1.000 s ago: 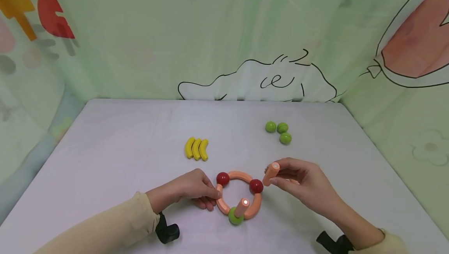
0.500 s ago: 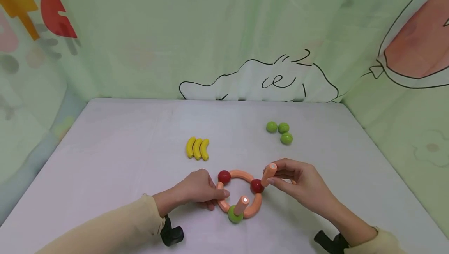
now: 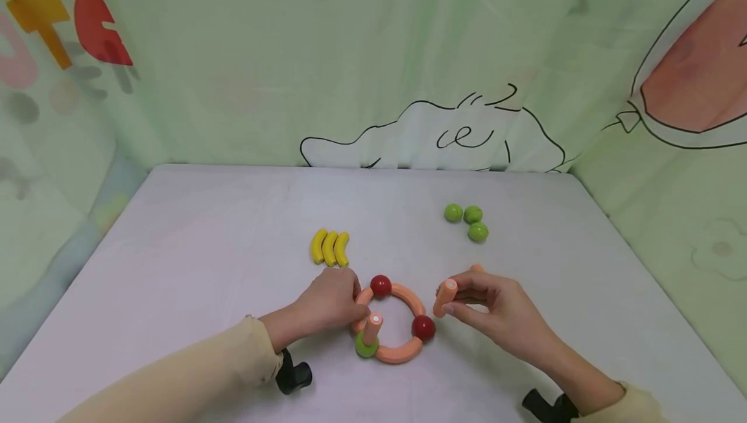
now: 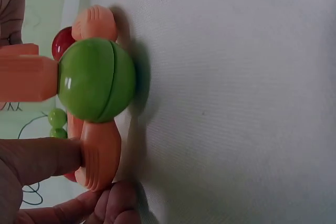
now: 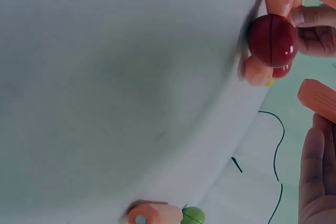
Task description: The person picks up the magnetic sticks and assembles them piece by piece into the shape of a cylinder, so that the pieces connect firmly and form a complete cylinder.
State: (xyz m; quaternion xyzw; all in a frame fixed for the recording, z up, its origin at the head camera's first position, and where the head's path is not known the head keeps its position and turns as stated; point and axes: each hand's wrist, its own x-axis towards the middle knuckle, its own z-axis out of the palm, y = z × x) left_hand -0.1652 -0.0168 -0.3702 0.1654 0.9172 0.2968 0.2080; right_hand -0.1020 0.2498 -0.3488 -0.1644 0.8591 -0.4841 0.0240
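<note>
A ring of curved orange toy rods [image 3: 399, 353] joined by two red balls [image 3: 423, 327] and a green ball [image 3: 365, 348] lies on the table. From the green ball a further orange rod [image 3: 372, 330] stands up. My left hand [image 3: 327, 300] pinches the ring's left-hand rod [image 4: 102, 153] between thumb and fingers, partly covering it. Just right of the ring, my right hand [image 3: 504, 309] holds a separate orange rod [image 3: 445, 298] by thumb and fingertips, tilted and raised off the table. This rod is apart from the nearer red ball in the right wrist view.
Three yellow toy bananas [image 3: 329, 248] lie side by side beyond my left hand. Several green balls [image 3: 473, 215], grouped together, are farther back on the right. Another orange rod [image 3: 477, 268] shows behind my right hand. Printed fabric [image 3: 233, 72] hangs behind the table [image 3: 204, 235].
Under my left hand the ring has turned clockwise, bringing the green ball and upright rod leftward and the right red ball nearer me. The right hand, still holding its rod, has moved only slightly.
</note>
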